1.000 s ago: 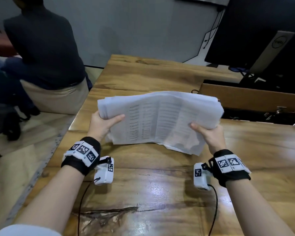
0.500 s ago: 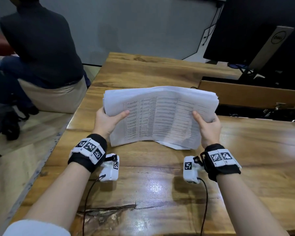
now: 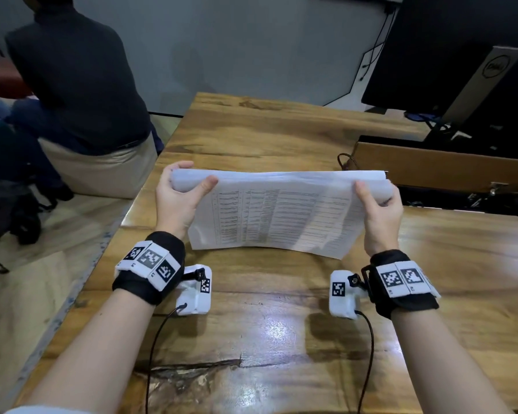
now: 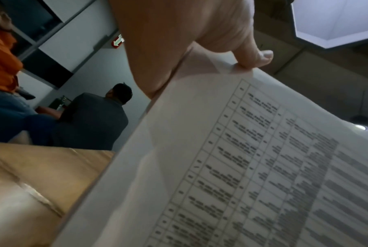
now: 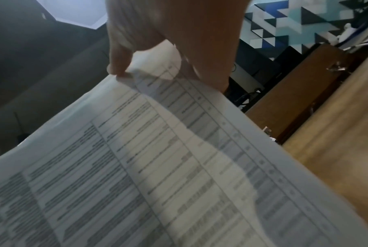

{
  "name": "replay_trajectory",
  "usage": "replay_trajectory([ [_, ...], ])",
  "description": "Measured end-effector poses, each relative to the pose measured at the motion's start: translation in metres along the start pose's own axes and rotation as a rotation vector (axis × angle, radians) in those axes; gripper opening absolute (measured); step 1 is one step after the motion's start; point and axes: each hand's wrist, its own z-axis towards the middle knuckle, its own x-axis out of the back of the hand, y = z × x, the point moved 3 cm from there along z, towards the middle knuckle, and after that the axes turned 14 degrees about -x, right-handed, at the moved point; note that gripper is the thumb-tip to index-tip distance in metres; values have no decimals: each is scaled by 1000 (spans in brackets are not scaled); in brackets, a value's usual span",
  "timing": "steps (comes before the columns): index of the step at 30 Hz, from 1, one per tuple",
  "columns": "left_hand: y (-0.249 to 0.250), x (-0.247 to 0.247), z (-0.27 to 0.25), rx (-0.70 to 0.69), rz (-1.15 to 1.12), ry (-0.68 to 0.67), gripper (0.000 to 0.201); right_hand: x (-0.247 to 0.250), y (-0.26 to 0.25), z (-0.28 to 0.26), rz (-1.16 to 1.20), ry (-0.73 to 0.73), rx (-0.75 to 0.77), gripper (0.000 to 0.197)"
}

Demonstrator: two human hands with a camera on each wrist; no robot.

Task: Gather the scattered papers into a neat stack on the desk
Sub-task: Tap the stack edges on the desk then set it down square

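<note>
Above the wooden counter [image 3: 281, 324], mid-scene, I have the white printed paper stack [image 3: 275, 216] stood on its lower long edge, where a second ago it hung tilted with sheets poking out below. My left hand [image 3: 178, 198] and right hand [image 3: 380, 210] each pinch an upper corner, thumbs toward me. I judge I'm squaring the edges by tapping. Only the head view shows that aligned bottom edge; the wrist views show just thumbs on the printed tables.
</note>
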Motion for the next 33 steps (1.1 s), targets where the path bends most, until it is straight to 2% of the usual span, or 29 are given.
replay_trajectory([
  [2, 4, -3, 0, 5, 0, 20, 31, -5, -10, -1, 20, 12, -17, 20],
  [5, 8, -9, 1, 28, -27, 71, 19, -11, -17, 4, 33, 95, -45, 39],
  [7, 8, -13, 2, 44, -46, 109, 19, -16, -20, 8, 33, 143, -88, 41],
  [11, 7, -15, 6, 65, -88, 160, 19, -22, -24, 12, 11, 208, -136, 30],
  [17, 7, -11, 9, 61, -82, 119, 19, -21, -25, 17, 67, 241, -111, 41],
  [21, 4, -10, 10, 62, -24, 133, 19, -18, -20, 19, 48, 293, -140, 28],
  [25, 6, -10, 11, 81, -51, 137, 13, -15, -20, 22, 88, 288, -127, 14],
  [29, 4, -11, 12, 60, -31, 112, 22, -12, -16, 24, 18, 252, -95, 26],
  [32, 6, -12, 11, -10, 29, 93, 4, -11, -8, 26, 86, 217, -102, 12],
  [33, 4, -11, 10, -10, 36, 68, 22, -10, -5, 26, 94, 204, -95, 10],
])
